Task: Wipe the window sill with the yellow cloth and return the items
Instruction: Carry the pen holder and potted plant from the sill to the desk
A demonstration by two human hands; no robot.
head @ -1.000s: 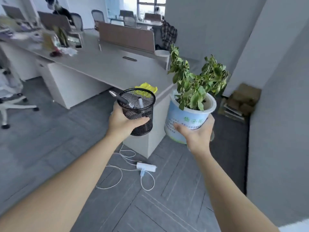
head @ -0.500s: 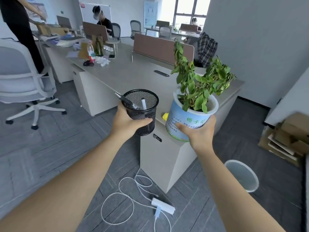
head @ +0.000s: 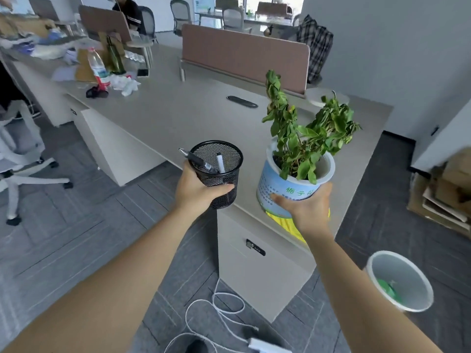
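Above the near corner of the desk, both hands are raised and each is wrapped around something. On the left, the left hand grips a black mesh pen holder, thumb across its near side; two pens lean inside it. On the right, the right hand is closed on the lower wall of a potted plant, a pale blue and white pot with green lettering and drooping green leaves. Holder and pot are upright, side by side and apart. Under the pot and right hand, the yellow cloth lies on the desk at its near right edge, only partly visible. Below that edge is a drawer unit with a dark lock. On the floor to the near right stands a white waste bin with something green inside, and a white cable loops at the near middle. Far left on the desk are a plastic bottle and crumpled tissues.
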